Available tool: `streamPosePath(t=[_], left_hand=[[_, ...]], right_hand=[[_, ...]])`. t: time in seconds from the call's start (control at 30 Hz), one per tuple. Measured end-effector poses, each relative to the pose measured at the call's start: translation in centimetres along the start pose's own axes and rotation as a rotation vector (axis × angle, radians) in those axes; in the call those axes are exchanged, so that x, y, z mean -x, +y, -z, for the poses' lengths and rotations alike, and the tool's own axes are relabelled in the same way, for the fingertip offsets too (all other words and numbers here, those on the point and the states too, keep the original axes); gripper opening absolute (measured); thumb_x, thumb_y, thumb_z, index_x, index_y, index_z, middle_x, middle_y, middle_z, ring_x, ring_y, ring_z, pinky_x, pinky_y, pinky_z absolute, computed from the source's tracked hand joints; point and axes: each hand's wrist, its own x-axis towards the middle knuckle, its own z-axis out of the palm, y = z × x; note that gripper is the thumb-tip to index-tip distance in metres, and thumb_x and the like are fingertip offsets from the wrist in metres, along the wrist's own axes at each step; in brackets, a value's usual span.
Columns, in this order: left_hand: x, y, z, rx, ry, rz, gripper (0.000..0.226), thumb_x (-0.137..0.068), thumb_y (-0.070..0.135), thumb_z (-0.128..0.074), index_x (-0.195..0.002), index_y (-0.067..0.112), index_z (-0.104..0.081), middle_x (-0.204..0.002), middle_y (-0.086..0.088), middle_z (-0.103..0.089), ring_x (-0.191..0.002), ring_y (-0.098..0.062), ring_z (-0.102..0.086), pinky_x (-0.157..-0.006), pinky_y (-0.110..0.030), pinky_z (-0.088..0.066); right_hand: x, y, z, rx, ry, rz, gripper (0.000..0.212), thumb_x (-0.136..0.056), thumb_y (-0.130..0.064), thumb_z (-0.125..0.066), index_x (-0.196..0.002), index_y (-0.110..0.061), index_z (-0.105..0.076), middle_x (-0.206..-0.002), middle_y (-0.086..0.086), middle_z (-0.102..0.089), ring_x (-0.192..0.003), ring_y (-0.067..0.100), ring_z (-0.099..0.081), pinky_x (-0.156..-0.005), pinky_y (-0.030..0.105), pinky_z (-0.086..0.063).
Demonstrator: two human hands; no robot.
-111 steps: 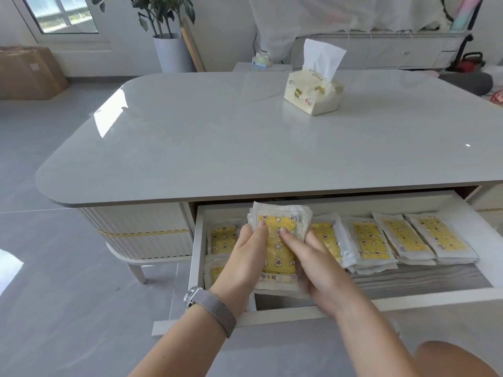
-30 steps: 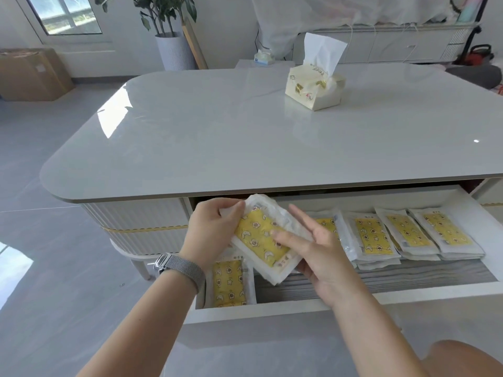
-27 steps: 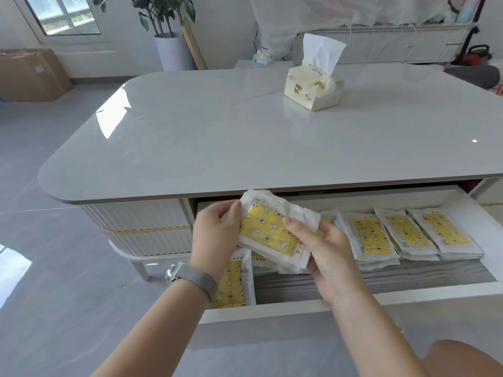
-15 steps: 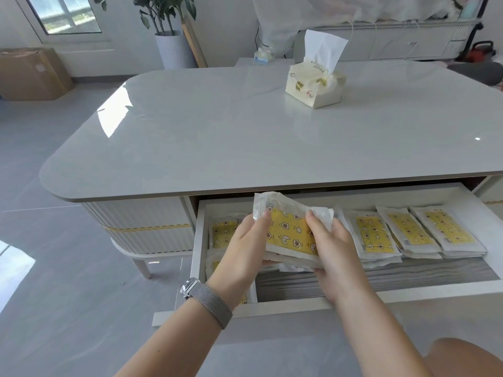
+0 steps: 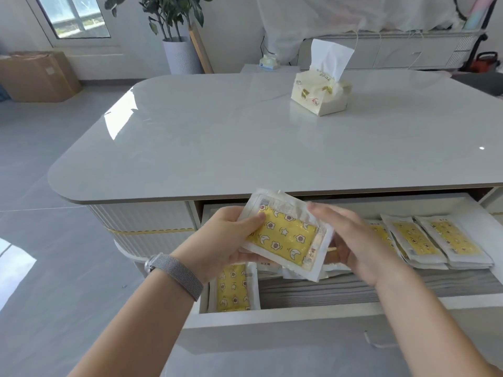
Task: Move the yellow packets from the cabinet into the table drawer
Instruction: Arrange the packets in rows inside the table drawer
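I see left hand (image 5: 217,240) gripping a yellow packet (image 5: 285,235) above the open drawer (image 5: 272,314), right hand (image 5: 353,240) beside it, fingers relaxed, holding nothing visible.

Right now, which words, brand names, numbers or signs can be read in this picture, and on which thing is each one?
No text can be read with certainty.
Held packet: small print on its white borders, too blurred to read.
Tissue pack on the table: yellow labels, a red logo and dark print, too small to read.
Packets in the drawer: tiny print, unreadable.
Cardboard box: pale label, unreadable.
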Motion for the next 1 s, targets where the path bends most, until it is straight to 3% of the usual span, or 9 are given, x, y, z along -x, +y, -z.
streamPosePath(t=[0.23, 0.4, 0.47, 0.57, 0.67, 0.77, 0.87, 0.9, 1.0], left_hand=[[0.0, -0.5, -0.1, -0.213, -0.083, 0.082, 0.026, -0.100, 0.024, -0.054, -0.112, 0.004, -0.064, -0.088, -0.008, -0.075, -0.070, -0.014, -0.072, -0.055, -0.022, -0.056], [-0.8, -1.5, 0.1, -0.321, 0.187, 0.019, 0.029, -0.102, 0.033, -0.047, -0.111, 0.008, -0.060, -0.089, -0.009, -0.075, -0.070, -0.018, -0.073, -0.062, -0.032, -0.062], [-1.2, -1.9, 0.8, -0.649, 0.268, -0.078, 0.027, -0.104, 0.034, -0.041, -0.103, 0.012, -0.058, -0.089, -0.009, -0.070, -0.069, -0.018, -0.067, -0.064, -0.031, -0.059], [-1.9, -3.3, 2.2, -1.149, 0.161, -0.056, 0.035, -0.103, 0.032, -0.038, -0.083, 0.011, -0.057, -0.078, -0.002, -0.061, -0.065, -0.016, -0.055, -0.065, -0.027, -0.050], [-2.7, -5.1, 2.7, -1.412, 0.009, 0.123, 0.033, -0.102, 0.033, -0.038, -0.101, 0.015, -0.066, -0.101, -0.002, -0.066, -0.092, -0.021, -0.065, -0.087, -0.038, -0.057], [-3.1, -5.9, 2.6, -1.494, -0.036, 0.168, 0.035, -0.103, 0.025, -0.034, -0.112, 0.012, -0.065, -0.111, -0.005, -0.065, -0.099, -0.024, -0.065, -0.087, -0.037, -0.057], [-3.3, -6.1, 2.6, -1.485, -0.054, 0.170, 0.036, -0.103, 0.022, -0.035, -0.119, 0.013, -0.066, -0.119, -0.005, -0.064, -0.105, -0.023, -0.064, -0.091, -0.036, -0.055], [-3.3, -6.2, 2.5, -1.485, -0.056, 0.169, 0.035, -0.103, 0.021, -0.036, -0.120, 0.013, -0.065, -0.121, -0.006, -0.063, -0.107, -0.023, -0.063, -0.092, -0.036, -0.055], [-3.0, -5.9, 1.9, -1.443, -0.052, 0.131, 0.032, -0.102, 0.015, -0.040, -0.125, 0.018, -0.062, -0.124, -0.003, -0.060, -0.111, -0.022, -0.061, -0.092, -0.033, -0.054]], right_hand=[[-3.3, -1.9, -0.3, 0.405, -0.518, -0.227, 0.048, -0.085, -0.051, -0.060, -0.111, -0.010, -0.066, -0.108, 0.009, -0.074, -0.096, 0.024, -0.072, -0.083, 0.035, -0.060], [-4.8, 0.4, -0.5, 0.254, -0.396, -0.264, 0.052, -0.080, -0.042, -0.066, -0.119, -0.008, -0.062, -0.108, 0.010, -0.074, -0.090, 0.022, -0.073, -0.074, 0.033, -0.061], [-5.1, 0.8, -0.3, 0.198, -0.329, -0.274, 0.042, -0.084, -0.037, -0.067, -0.115, -0.009, -0.064, -0.108, 0.011, -0.074, -0.092, 0.024, -0.073, -0.076, 0.037, -0.061], [-5.4, 2.2, -0.4, 0.244, -0.204, -0.296, 0.036, -0.085, -0.036, -0.070, -0.112, -0.013, -0.066, -0.104, 0.009, -0.075, -0.097, 0.025, -0.072, -0.083, 0.046, -0.059], [-5.2, 4.2, -0.7, 0.320, -0.126, -0.352, 0.067, -0.070, -0.052, -0.080, -0.121, -0.014, -0.062, -0.112, 0.007, -0.073, -0.108, 0.026, -0.068, -0.096, 0.048, -0.053], [-5.3, 6.1, -0.7, 0.370, -0.125, -0.399, 0.072, -0.073, -0.052, -0.078, -0.130, -0.015, -0.056, -0.127, 0.006, -0.065, -0.122, 0.026, -0.058, -0.108, 0.044, -0.042], [-6.2, 7.9, -0.5, 0.369, -0.113, -0.503, 0.128, -0.034, -0.064, -0.090, -0.141, -0.011, -0.045, -0.140, 0.010, -0.055, -0.128, 0.029, -0.053, -0.109, 0.049, -0.042], [-6.3, 7.7, -0.7, 0.341, -0.113, -0.540, 0.127, -0.034, -0.059, -0.092, -0.140, -0.008, -0.045, -0.136, 0.013, -0.058, -0.124, 0.030, -0.056, -0.105, 0.051, -0.045], [-5.6, 5.3, -2.0, 0.307, -0.117, -0.649, 0.053, -0.081, -0.025, -0.077, -0.125, -0.002, -0.057, -0.115, 0.018, -0.070, -0.106, 0.031, -0.067, -0.097, 0.052, -0.051]])
